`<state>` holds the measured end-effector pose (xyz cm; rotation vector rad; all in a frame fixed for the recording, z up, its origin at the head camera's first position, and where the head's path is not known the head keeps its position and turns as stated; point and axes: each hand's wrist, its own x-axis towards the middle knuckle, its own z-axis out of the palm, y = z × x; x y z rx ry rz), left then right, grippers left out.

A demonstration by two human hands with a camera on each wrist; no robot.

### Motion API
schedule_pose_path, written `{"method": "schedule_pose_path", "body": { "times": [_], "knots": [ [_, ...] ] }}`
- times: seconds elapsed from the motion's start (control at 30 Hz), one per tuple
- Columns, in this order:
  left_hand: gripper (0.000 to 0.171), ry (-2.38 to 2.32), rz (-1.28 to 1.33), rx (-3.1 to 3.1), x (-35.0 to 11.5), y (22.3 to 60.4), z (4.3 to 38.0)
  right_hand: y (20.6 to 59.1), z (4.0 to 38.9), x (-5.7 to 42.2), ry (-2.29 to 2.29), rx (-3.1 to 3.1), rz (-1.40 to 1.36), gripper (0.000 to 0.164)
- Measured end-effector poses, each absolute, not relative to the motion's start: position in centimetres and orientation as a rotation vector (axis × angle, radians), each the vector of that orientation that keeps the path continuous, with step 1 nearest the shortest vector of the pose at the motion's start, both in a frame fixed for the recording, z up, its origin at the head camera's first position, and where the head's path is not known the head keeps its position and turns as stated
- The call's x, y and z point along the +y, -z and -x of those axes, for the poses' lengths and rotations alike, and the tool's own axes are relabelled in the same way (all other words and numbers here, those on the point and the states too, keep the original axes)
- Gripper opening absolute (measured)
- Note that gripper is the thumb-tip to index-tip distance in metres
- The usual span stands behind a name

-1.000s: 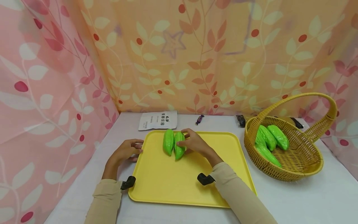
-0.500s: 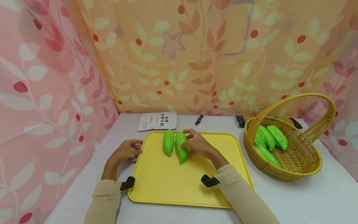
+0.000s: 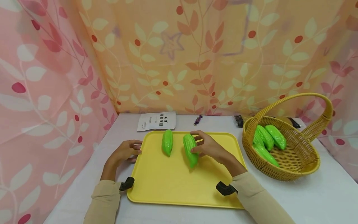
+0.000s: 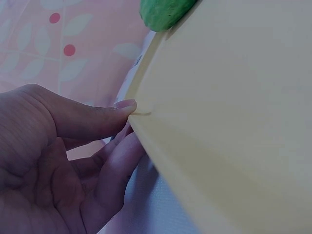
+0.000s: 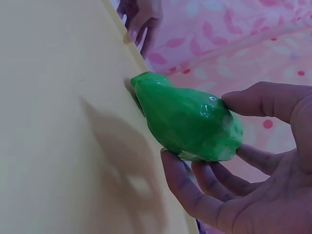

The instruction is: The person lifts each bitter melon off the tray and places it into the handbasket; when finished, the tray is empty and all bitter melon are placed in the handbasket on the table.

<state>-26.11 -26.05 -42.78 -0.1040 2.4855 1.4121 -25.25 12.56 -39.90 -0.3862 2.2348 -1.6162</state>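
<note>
My right hand (image 3: 209, 148) grips a glossy green bitter melon (image 5: 187, 119) between thumb and fingers, holding it above the yellow tray (image 3: 167, 183). Its shadow falls on the tray in the right wrist view. A second green bitter melon (image 3: 167, 142) lies on the tray near the far left, apart from the held one. At the tray's left edge, my left hand (image 3: 125, 152) pinches the rim. The left wrist view shows the thumb (image 4: 109, 119) on top of the rim and the other fingers beside and below it, their tips partly hidden.
A wicker basket (image 3: 313, 155) with a tall handle stands right of the tray, several green bitter melons (image 3: 275, 137) inside. Behind the tray lie a white pouch (image 3: 156, 121), a purple-wrapped candy (image 3: 198, 120) and a black packet (image 3: 239, 121). Patterned curtains enclose the back and sides.
The right hand has moved right and slightly toward me with its bitter melon, widening the gap from the other one. The left hand has stayed at the tray's edge.
</note>
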Motion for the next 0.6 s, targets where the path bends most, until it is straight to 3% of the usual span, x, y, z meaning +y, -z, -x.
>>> {"method": "schedule_pose_path", "body": {
  "times": [0.6],
  "knots": [
    [0.055,-1.426,0.072,2.486,-26.2,42.9,26.0,36.7,20.0,19.8,1.503,2.35,0.63,0.076]
  ]
}}
